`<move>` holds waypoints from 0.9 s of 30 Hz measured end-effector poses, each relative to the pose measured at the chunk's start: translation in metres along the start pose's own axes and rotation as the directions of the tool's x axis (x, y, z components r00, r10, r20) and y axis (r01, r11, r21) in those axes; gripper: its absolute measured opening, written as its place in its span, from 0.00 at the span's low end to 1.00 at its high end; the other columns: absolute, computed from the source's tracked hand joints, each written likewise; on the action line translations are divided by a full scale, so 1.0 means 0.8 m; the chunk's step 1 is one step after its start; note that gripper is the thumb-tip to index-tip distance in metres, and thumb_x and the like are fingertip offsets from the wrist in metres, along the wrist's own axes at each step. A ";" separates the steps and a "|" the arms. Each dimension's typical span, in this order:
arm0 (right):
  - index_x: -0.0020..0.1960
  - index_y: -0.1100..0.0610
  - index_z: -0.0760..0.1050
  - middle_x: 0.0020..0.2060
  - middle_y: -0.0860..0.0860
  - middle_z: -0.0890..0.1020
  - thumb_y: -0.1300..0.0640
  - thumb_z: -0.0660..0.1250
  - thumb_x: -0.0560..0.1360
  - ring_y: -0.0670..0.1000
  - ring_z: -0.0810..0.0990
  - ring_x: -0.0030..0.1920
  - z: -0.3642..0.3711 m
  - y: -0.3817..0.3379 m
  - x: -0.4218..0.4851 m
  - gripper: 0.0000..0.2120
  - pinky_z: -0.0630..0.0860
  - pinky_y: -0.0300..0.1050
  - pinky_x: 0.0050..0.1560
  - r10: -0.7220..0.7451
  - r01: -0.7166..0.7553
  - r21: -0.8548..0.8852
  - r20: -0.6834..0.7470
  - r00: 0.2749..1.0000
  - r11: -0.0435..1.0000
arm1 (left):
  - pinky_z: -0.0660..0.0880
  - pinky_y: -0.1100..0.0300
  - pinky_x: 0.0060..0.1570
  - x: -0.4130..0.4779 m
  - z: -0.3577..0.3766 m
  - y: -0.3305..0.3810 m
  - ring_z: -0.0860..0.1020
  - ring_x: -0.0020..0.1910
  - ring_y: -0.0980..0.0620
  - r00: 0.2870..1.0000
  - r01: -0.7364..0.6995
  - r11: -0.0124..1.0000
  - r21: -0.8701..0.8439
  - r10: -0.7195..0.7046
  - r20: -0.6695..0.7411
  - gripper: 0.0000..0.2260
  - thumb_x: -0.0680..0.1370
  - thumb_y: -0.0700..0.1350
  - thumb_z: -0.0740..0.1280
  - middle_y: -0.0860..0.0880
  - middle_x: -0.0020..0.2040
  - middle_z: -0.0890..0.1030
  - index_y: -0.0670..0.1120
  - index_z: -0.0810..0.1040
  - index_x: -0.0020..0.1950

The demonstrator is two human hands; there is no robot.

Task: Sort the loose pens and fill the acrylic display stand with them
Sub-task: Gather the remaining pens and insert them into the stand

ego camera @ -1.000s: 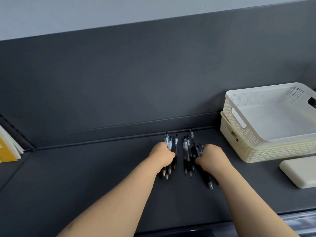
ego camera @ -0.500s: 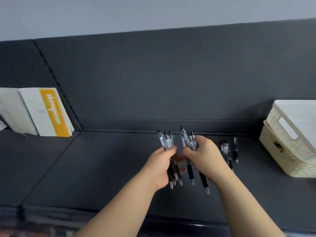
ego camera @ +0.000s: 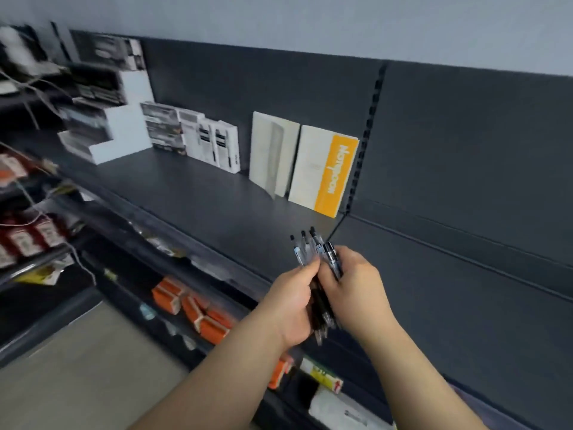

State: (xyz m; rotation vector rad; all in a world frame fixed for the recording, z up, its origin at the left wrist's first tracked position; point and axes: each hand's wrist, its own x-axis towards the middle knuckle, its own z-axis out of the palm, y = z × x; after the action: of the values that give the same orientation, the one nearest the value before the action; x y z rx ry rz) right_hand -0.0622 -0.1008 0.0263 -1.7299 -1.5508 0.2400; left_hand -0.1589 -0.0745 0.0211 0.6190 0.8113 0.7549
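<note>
Both hands are up in front of the dark shelf (ego camera: 217, 193), pressed close together around one bundle of pens (ego camera: 319, 274). The left hand (ego camera: 291, 305) wraps the bundle from the left, fingers curled over the barrels; the right hand (ego camera: 356, 290) closes on it from the right, thumb and fingers pinching near the upper part. The two hands touch, or very nearly, with the pens between them.

The clicker ends fan out above the fingers, four or five tips showing, clear barrels with dark caps. The lower halves are mostly buried in the palms, and only a few dark grips and tips poke out below the left hand. How many pens are in the bundle, hard to say; they overlap too much.

Behind, on the shelf, a white and orange booklet (ego camera: 325, 172) stands against the back panel, a pale booklet (ego camera: 273, 153) just beside it on its left, then a row of white pen boxes (ego camera: 217, 144) further left. Beyond those, the stacked packages (ego camera: 102, 119) are smeared by motion blur, with no labels readable.

Lower shelves carry orange boxes (ego camera: 198, 308), also blurred, and red packs (ego camera: 28, 237) at the far left edge, cut off by the frame. The acrylic stand is nowhere to be made out in this view. The forearms run off the bottom edge.
</note>
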 end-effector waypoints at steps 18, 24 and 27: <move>0.37 0.53 0.66 0.37 0.51 0.75 0.37 0.49 0.74 0.59 0.76 0.46 0.331 -0.244 0.117 0.21 0.75 0.59 0.46 -0.216 0.134 0.338 0.216 0.952 0.931 | 0.78 0.53 0.47 -0.034 -0.322 0.197 0.80 0.55 0.42 0.921 -0.280 0.960 0.008 0.271 -0.280 0.16 0.81 0.48 0.59 0.37 0.58 0.80 0.40 0.76 0.63; 0.39 0.55 0.68 0.39 0.52 0.75 0.41 0.51 0.76 0.55 0.75 0.46 0.420 -0.289 0.216 0.20 0.73 0.52 0.46 -0.211 0.019 0.471 0.357 0.910 0.882 | 0.79 0.52 0.49 0.008 -0.381 0.294 0.81 0.52 0.44 0.893 -0.304 0.953 0.022 0.293 -0.343 0.13 0.81 0.45 0.60 0.40 0.54 0.82 0.41 0.77 0.61; 0.43 0.59 0.70 0.41 0.53 0.76 0.45 0.52 0.79 0.53 0.75 0.45 0.458 -0.312 0.263 0.19 0.71 0.48 0.45 -0.246 -0.015 0.503 0.446 0.860 0.864 | 0.79 0.52 0.46 0.028 -0.406 0.340 0.82 0.47 0.45 0.877 -0.317 0.947 0.040 0.309 -0.367 0.13 0.80 0.44 0.61 0.41 0.49 0.83 0.41 0.78 0.60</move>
State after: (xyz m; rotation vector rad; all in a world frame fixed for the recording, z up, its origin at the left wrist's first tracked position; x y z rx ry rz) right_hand -0.4246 0.2300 0.0154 -1.2027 -1.7500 1.0012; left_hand -0.5078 0.1665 0.0344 0.6045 1.0604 1.2018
